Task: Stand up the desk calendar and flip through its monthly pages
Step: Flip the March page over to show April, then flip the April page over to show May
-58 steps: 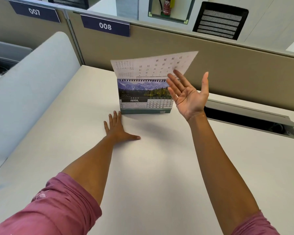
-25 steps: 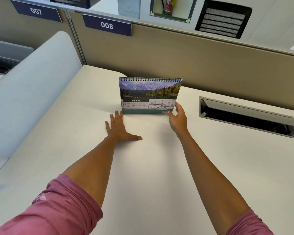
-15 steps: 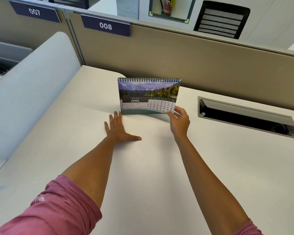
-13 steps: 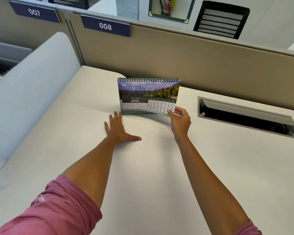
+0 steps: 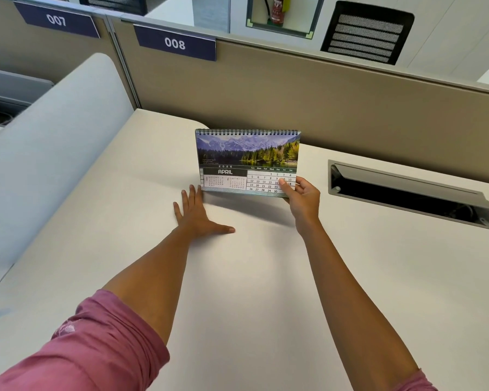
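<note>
The spiral-bound desk calendar stands upright on the white desk, showing the April page with a mountain lake photo. My right hand pinches the lower right corner of the April page, thumb on its front, and that corner is lifted off the base. My left hand lies flat on the desk with fingers spread, fingertips touching the calendar's lower left edge.
A beige partition with the label 008 runs behind the desk. An open cable hatch is set in the desk to the right. A curved grey divider rises on the left.
The earlier page was flipped over the top. My right hand came down to the April page's lower right corner, pinched it, and has lifted it slightly. The left hand has stayed flat.
</note>
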`<state>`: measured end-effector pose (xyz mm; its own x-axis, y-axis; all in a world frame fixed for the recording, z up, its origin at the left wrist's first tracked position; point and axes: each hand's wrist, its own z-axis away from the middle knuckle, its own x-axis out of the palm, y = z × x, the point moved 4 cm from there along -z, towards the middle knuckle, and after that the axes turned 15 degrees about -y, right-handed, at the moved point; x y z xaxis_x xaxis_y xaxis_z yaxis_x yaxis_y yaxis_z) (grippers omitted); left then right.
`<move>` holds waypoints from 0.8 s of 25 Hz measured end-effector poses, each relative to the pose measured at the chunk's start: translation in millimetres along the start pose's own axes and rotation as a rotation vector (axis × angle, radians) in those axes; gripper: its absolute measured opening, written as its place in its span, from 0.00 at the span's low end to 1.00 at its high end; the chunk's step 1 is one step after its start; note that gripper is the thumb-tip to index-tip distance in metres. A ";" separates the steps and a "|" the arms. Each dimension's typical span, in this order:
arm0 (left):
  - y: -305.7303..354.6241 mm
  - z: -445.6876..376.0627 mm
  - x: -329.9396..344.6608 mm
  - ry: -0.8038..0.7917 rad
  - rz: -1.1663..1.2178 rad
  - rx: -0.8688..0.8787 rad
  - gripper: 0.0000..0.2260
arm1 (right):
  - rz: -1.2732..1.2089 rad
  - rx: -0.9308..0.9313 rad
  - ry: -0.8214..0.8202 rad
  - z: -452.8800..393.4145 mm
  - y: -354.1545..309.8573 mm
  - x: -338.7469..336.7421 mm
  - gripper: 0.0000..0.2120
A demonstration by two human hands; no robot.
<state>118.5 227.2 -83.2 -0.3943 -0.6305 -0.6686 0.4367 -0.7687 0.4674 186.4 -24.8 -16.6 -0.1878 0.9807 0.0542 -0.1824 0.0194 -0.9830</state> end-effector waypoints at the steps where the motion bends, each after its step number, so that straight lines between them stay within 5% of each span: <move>1: -0.1 -0.1 0.1 -0.003 -0.003 -0.001 0.71 | -0.052 0.011 -0.045 1.3 -2.2 -0.1 0.13; 8: 0.9 3.6 2.4 -0.022 0.002 0.000 0.70 | -0.324 0.133 -0.302 15.4 -29.4 0.7 0.10; 16: 1.0 4.8 -0.2 -0.014 0.015 0.000 0.72 | -0.661 0.034 -0.540 20.7 -89.6 8.0 0.40; 20: 0.7 3.1 -0.3 -0.028 -0.012 0.015 0.70 | -0.672 -0.040 -0.518 8.9 -113.9 14.9 0.46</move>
<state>116.4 226.6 -80.9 -0.4221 -0.6239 -0.6577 0.4197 -0.7775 0.4683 195.8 -14.1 97.7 -0.4720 0.5455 0.6926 -0.3809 0.5823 -0.7182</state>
